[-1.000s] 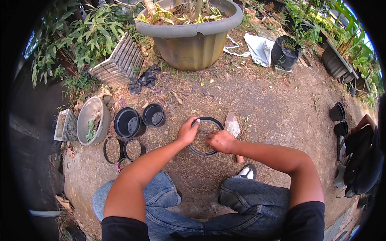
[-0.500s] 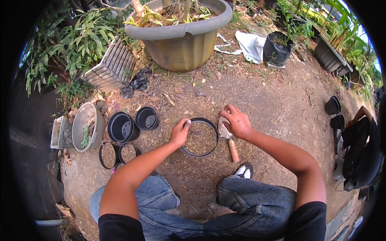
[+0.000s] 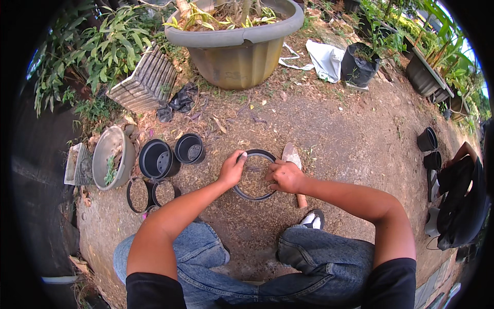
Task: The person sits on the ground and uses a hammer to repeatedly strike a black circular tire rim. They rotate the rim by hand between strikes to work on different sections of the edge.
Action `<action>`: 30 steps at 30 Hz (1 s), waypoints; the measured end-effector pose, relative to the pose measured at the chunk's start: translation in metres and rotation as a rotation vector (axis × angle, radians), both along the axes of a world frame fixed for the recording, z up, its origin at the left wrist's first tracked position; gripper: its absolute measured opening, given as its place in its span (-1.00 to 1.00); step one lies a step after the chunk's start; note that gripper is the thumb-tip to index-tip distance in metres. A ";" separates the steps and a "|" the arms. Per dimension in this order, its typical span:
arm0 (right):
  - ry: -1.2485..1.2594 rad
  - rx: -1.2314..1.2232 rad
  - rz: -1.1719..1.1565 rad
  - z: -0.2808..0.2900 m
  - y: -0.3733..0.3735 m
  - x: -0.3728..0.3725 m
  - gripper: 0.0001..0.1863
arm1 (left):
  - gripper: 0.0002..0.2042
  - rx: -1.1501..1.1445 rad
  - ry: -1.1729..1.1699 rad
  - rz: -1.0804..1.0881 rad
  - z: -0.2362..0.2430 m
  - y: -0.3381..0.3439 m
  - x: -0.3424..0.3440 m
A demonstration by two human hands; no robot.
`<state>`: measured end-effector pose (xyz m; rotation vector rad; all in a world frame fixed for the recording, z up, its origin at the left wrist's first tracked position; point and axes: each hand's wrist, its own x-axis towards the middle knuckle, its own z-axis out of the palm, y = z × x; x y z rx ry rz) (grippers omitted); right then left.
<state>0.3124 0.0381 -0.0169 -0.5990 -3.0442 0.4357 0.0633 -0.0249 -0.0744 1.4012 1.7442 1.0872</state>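
Near the middle of the frame a round black plastic pot filled with brown soil stands on the bare dirt ground. The left hand grips its left rim, fingers curled together over the edge with the thumb on the outside. The right hand rests on the right rim, fingers bent and close together; whether they pinch the rim I cannot tell. Just right of the pot, partly under the right hand, lies a small trowel with a pale blade and wooden handle. At centre left stand two empty black plastic pots, with two soil-filled black pots below them and a tilted grey bowl-shaped planter further left. At top centre sits a large olive-grey round planter
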 end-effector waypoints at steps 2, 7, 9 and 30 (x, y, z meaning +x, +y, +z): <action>-0.055 0.003 0.008 0.001 -0.009 -0.003 -0.68 | -0.75 -0.043 -0.009 0.004 0.001 0.001 0.003; -0.151 0.005 -0.042 0.004 -0.016 -0.012 -0.74 | -0.76 -0.060 -0.007 0.001 0.003 0.002 0.003; -0.160 0.005 -0.064 0.002 -0.017 -0.015 -0.78 | -0.75 -0.056 -0.002 0.001 0.002 0.002 0.001; 0.161 -0.208 -0.609 0.021 0.023 -0.012 -0.84 | -0.76 0.021 -0.025 0.032 -0.007 0.001 0.000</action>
